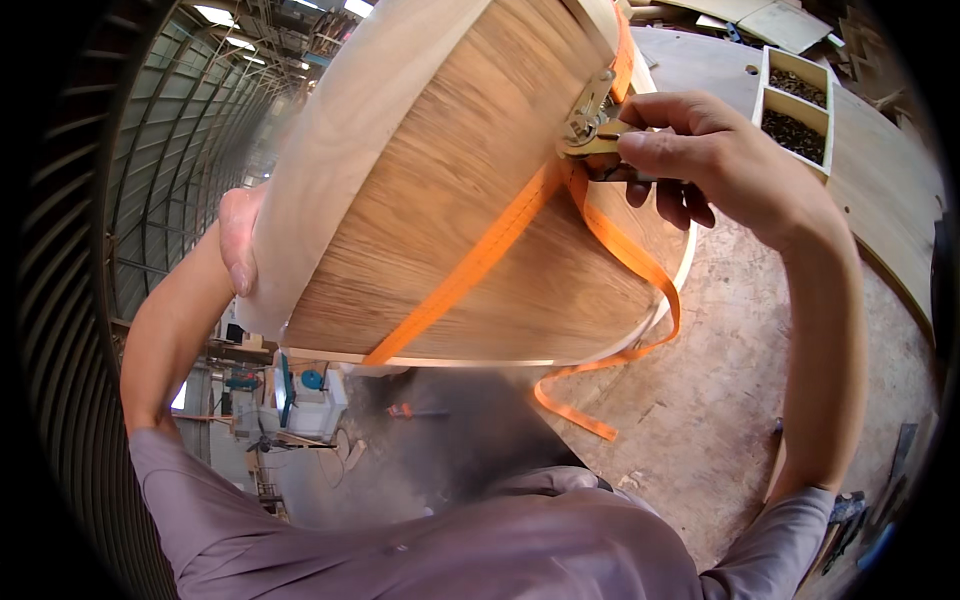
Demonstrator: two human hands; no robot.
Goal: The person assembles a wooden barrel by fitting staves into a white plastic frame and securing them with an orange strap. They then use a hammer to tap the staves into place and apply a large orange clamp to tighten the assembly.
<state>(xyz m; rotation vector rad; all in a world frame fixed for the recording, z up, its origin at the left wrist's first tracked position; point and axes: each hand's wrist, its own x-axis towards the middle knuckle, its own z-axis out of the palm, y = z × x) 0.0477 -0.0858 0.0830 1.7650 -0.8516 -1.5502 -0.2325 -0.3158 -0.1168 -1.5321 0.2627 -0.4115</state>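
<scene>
A large wooden piece (430,215) with brown grain and a pale, curved rim fills the upper middle, tilted over the worktable. An orange ratchet strap (480,255) runs taut across its face, and a loose tail curls down past the lower right edge onto the tabletop. My right hand (685,155) is closed on the metal ratchet buckle (593,130), thumb on top and fingers curled beneath. At the left, my left hand (240,235) grips the pale rim of the wooden piece; its thumb shows, while most of its fingers are hidden behind the edge.
Beneath the piece lies a stained worktable (700,390). A white two-compartment box (797,110) of small dark pieces stands at the back right. Tools (850,510) lie at the lower right edge. A power tool (290,385) and other gear stand beyond, at the left.
</scene>
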